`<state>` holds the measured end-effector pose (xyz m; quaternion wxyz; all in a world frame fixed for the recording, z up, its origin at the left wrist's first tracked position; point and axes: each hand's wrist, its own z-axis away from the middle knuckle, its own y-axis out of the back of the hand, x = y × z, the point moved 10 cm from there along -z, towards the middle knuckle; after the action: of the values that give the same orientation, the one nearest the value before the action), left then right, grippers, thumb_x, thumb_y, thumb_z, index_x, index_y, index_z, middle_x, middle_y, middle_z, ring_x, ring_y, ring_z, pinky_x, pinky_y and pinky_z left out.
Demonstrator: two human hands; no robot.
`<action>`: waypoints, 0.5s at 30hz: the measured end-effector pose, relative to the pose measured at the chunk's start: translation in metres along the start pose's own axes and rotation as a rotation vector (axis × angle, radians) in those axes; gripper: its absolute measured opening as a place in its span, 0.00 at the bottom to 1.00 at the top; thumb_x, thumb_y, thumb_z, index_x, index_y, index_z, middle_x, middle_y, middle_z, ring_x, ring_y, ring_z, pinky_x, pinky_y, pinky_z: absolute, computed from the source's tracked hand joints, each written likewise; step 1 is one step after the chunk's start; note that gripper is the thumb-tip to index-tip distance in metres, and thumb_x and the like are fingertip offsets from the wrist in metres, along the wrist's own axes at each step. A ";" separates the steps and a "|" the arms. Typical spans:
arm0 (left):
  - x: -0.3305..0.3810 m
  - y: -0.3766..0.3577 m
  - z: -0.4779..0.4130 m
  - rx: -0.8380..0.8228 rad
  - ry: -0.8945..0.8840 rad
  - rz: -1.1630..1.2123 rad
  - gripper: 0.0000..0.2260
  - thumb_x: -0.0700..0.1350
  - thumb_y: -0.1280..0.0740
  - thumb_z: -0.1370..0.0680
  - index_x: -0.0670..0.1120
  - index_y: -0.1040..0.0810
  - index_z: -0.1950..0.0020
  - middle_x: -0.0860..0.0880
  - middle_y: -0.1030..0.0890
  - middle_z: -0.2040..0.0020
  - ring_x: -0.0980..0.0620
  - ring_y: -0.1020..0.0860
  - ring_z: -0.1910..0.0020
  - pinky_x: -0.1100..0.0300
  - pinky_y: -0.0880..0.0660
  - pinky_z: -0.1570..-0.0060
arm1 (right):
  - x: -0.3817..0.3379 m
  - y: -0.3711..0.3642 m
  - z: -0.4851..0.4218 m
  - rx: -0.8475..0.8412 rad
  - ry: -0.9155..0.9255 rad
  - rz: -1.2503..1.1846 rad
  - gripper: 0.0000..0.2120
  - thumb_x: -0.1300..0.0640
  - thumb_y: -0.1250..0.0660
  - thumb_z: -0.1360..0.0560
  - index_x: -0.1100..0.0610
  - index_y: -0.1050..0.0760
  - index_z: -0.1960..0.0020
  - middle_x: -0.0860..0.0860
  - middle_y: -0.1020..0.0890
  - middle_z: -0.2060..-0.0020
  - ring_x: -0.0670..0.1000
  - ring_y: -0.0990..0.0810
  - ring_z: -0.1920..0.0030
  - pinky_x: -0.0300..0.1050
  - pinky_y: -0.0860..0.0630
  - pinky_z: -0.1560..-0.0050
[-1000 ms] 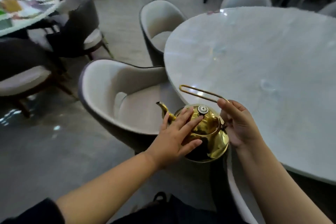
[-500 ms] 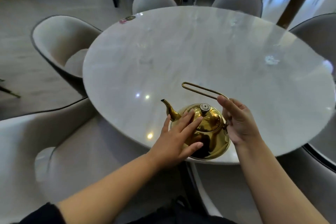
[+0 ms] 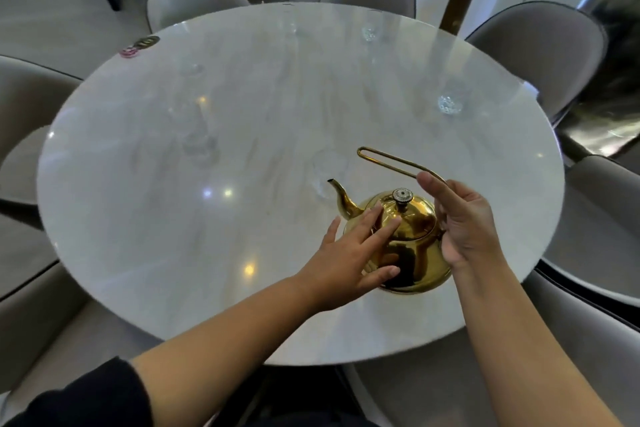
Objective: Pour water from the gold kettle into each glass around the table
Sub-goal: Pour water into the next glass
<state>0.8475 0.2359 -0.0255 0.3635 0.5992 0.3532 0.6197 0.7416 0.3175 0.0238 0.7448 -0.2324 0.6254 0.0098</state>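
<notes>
**Round marble surface** (image 3: 173, 218), ringed by upholstered chairs (image 3: 540, 55). It carries the task's things.

**Gold kettle** (image 3: 415, 253): upright on the surface near your edge, between your two hands.

**Left hand** (image 3: 349, 253): laid on the kettle's shoulder, fingers (image 3: 384, 229) straight and spread, resting rather than gripping. The spout (image 3: 341, 194) points away just beyond those fingertips.

**Right hand** (image 3: 464, 222): appears curled round the rear of the wire handle (image 3: 388, 159), with the index finger along the loop, which runs forward above the lid knob (image 3: 402, 196). The thumb is hidden, so you cannot tell how firm the hold is.

**Nearest glass** (image 3: 325, 173): clear and faint, just ahead of the spout. A second glass (image 3: 199, 144) stands well to the left of your left fingers, and a third glass (image 3: 449, 104) stands well beyond your right fingers. How full they are is unreadable.

**Handling (a judgement):**
- The kettle is polished metal and rigid. It is likely slippery under a flat palm, and heavy if full.
- Lift it by the handle, close to its rear upright.
- Use your left fingers on the lid to steady it when tipping, because the thin loop gives little purchase against twisting.
- The glasses are fragile and hard to see, so bring the spout over each rim without touching it.
</notes>
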 end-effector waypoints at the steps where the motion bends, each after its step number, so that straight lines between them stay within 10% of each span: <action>1: -0.002 0.001 -0.005 -0.007 -0.015 0.003 0.29 0.60 0.46 0.21 0.59 0.58 0.24 0.53 0.62 0.23 0.54 0.56 0.24 0.49 0.66 0.28 | -0.001 0.001 -0.004 0.014 -0.001 0.005 0.21 0.58 0.25 0.38 0.53 0.34 0.82 0.42 0.35 0.84 0.41 0.36 0.82 0.30 0.32 0.74; 15: -0.027 0.011 -0.049 -0.054 -0.086 0.086 0.31 0.59 0.45 0.20 0.60 0.62 0.25 0.51 0.64 0.23 0.52 0.48 0.24 0.60 0.65 0.30 | -0.008 -0.016 -0.051 0.098 0.066 0.259 0.23 0.52 0.19 0.40 0.54 0.35 0.74 0.48 0.40 0.76 0.47 0.41 0.74 0.39 0.38 0.71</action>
<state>0.7985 0.2066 -0.0306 0.3675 0.6300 0.2943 0.6176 0.6976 0.2872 0.0307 0.7268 -0.1130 0.6740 0.0677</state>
